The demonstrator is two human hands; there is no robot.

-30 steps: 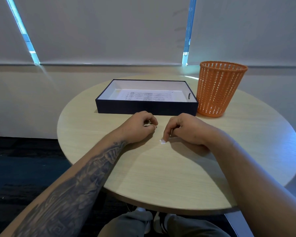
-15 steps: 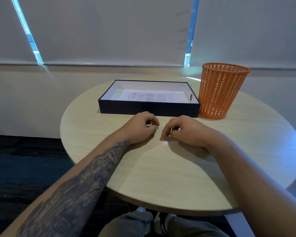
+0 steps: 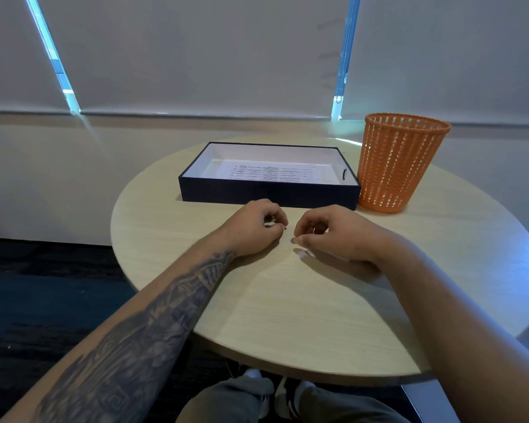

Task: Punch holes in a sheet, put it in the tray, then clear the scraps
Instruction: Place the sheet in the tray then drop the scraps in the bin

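Observation:
My left hand (image 3: 255, 228) rests on the round table (image 3: 287, 315), fingers curled around small white paper scraps. My right hand (image 3: 336, 235) hovers just beside it, thumb and forefinger pinched together; anything tiny between them is too small to see. One white scrap (image 3: 301, 254) lies on the table just below those fingertips. The dark blue tray (image 3: 269, 195) stands behind both hands, with the printed sheet (image 3: 266, 172) lying flat inside it.
An orange mesh wastebasket (image 3: 400, 166) stands on the table, touching the tray's right end. The table's near edge curves above my knees and shoes. A wall with drawn blinds runs behind the table.
My right fingertips have lifted off the scrap on the table and pinched together just above it. The left hand stays curled in place. The view has shifted slightly.

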